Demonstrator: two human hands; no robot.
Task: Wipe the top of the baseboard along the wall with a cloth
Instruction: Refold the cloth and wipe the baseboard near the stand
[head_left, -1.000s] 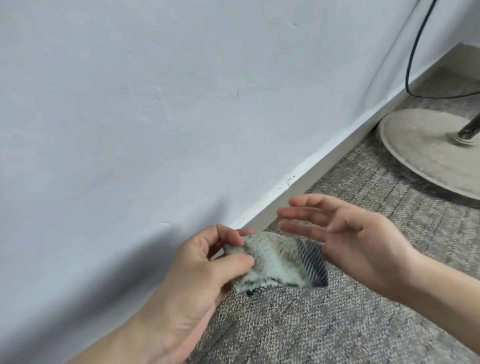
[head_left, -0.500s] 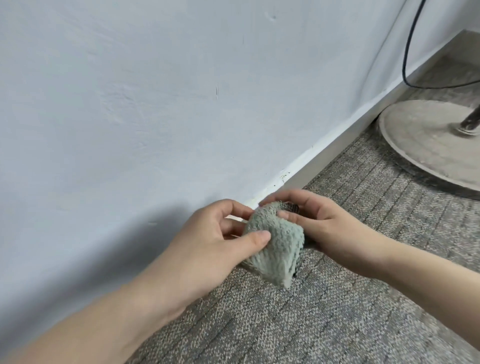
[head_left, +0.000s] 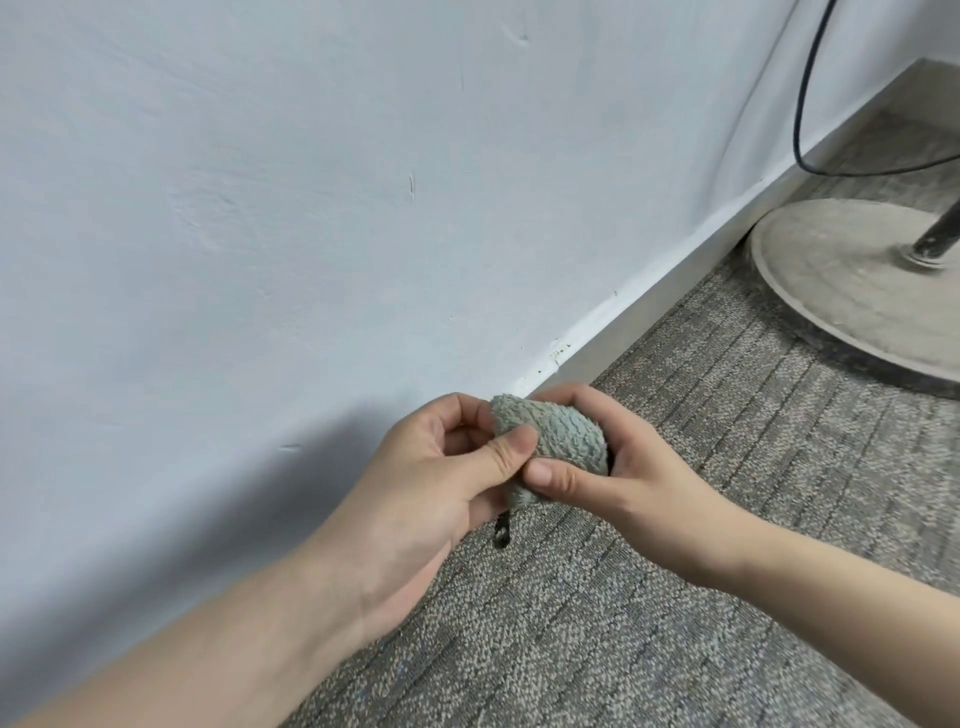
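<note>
A small grey-green terry cloth (head_left: 558, 439) is bunched into a wad between both hands, just in front of the wall. My left hand (head_left: 441, 483) pinches its left side with thumb and fingers. My right hand (head_left: 618, 467) wraps its right side, thumb underneath. A dark loop hangs below the cloth. The white baseboard (head_left: 670, 291) runs diagonally from behind my hands up to the right along the pale wall; dark specks sit on its top edge a little beyond the cloth.
A round dusty fan base (head_left: 852, 291) with a dark pole stands on the grey carpet (head_left: 649, 597) at the right, close to the baseboard. A black cable (head_left: 802, 78) hangs down the wall and curves across the floor behind it.
The cloth was spread flat in my left hand with my right hand open beside it. Both hands have since folded it into a compact wad and now grip it together.
</note>
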